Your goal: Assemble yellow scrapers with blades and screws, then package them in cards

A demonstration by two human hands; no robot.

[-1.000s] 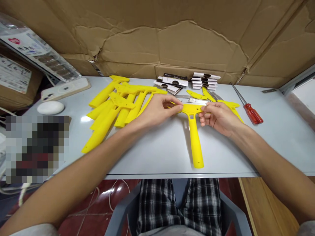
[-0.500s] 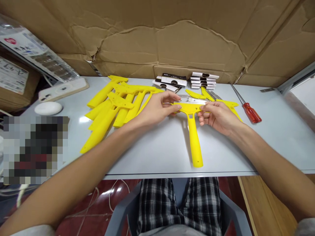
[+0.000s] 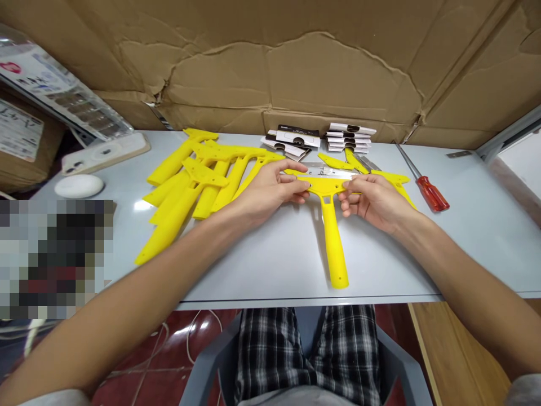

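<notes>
A yellow plastic scraper points its handle toward me, its wide head at the far end with a metal blade strip along the edge. My left hand pinches the left end of the head, thumb on top near a small hole. At the right end, the thumb and fingers of my right hand are closed on the same head. Several yellow scraper handles lie piled left of my left hand. Beyond my hands are loose yellow head pieces, partly hidden.
Small white-and-black blade packs are stacked at the back against the cardboard. A red-handled screwdriver lies on the right, with a small metal blade behind it. On the left are a power strip and a white oval object.
My left fingers have shifted slightly at the scraper head, with the thumb a little further left, exposing more of the hole. The scraper and my right hand stay nearly in place.
</notes>
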